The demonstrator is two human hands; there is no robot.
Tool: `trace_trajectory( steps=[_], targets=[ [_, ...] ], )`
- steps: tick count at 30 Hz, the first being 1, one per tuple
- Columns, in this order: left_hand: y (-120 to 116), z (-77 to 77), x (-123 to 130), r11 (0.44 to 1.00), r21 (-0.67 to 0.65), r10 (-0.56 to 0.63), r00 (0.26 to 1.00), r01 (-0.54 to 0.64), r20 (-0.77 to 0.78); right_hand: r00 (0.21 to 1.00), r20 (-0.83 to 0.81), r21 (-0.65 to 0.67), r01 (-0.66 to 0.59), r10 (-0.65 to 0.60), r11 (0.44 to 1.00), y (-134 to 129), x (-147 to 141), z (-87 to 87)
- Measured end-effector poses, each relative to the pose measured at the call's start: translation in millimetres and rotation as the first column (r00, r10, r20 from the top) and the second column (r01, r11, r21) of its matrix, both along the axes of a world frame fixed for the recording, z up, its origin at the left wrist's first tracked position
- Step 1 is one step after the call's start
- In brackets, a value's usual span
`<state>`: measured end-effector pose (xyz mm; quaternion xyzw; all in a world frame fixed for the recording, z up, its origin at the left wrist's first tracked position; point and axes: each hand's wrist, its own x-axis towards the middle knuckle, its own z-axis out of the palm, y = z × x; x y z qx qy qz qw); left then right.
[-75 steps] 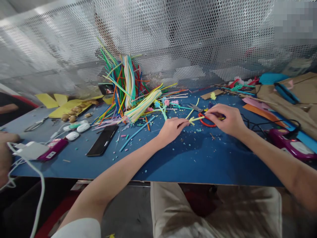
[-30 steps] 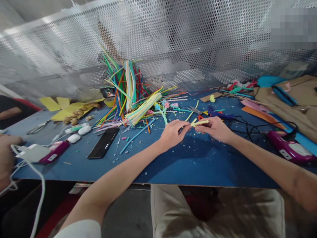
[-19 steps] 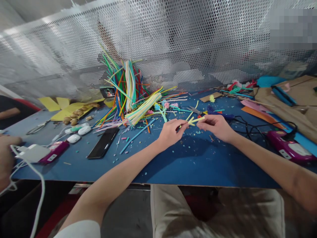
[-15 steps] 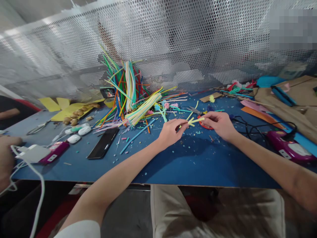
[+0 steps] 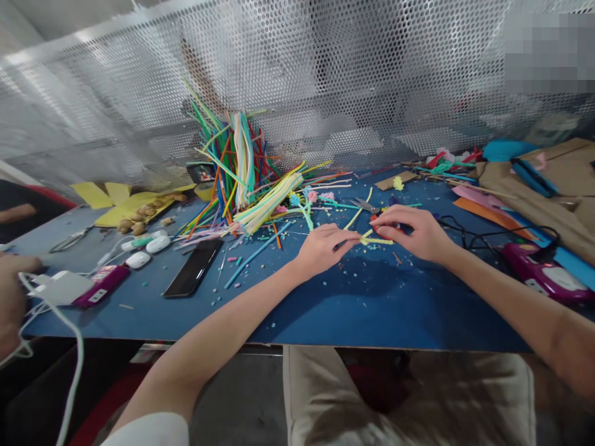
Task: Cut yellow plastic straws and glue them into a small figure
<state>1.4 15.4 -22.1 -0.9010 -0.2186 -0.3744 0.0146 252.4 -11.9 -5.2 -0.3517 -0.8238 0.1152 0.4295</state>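
Observation:
My left hand (image 5: 324, 249) is closed in a pinch on a small bundle of yellow pipe cleaners (image 5: 377, 241), whose short arms stick out to the right of the fingertips. Just right of them hovers my right hand (image 5: 411, 230), thumb and index finger slightly apart, close to the yellow arms; whether it touches one is unclear. Behind its fingers lies a pair of scissors (image 5: 364, 204) with red handles, partly hidden. Another yellow pipe cleaner (image 5: 354, 218) rests beyond the left fingertips. Pastel pipe-cleaner flowers (image 5: 312, 197) lie behind.
Bundles of coloured pipe cleaners (image 5: 269, 201) stand and lie at the back. A black phone (image 5: 193, 269) and white computer mice (image 5: 158, 243) are on the left, near another person's hand (image 5: 16, 291). Purple power strip (image 5: 542, 272), cables and brown paper (image 5: 520, 186) occupy the right. Scraps dot the blue table (image 5: 320, 316).
My right hand has let go of the yellow arm it pinched and its fingertips have shifted slightly left. The arm now slants lower. My left hand moved a little right, still holding the bundle.

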Motion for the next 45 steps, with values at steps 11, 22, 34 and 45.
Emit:
trace_trajectory(
  steps=[11,22,34,45],
  targets=[
    [1,0.8,-3,0.987,0.148,-0.042,0.987,0.065,-0.153,0.989,0.119,0.075,-0.101,0.091,0.992,-2,2,0.2],
    [-2,4.4,-2,0.972,0.225,-0.033,0.99,0.064,-0.138,0.982,0.187,0.227,-0.015,-0.028,0.974,-3,-3,-6.9],
    [-1,2.4,-3,0.974,0.221,-0.015,0.99,0.047,-0.141,0.978,0.155,0.308,0.085,-0.138,0.948,-4,-9,-10.6],
    [3,3.4,-3,0.989,0.145,0.021,0.997,-0.009,-0.08,0.971,0.129,0.142,0.182,-0.201,0.973,4,6,0.1]
  ],
)
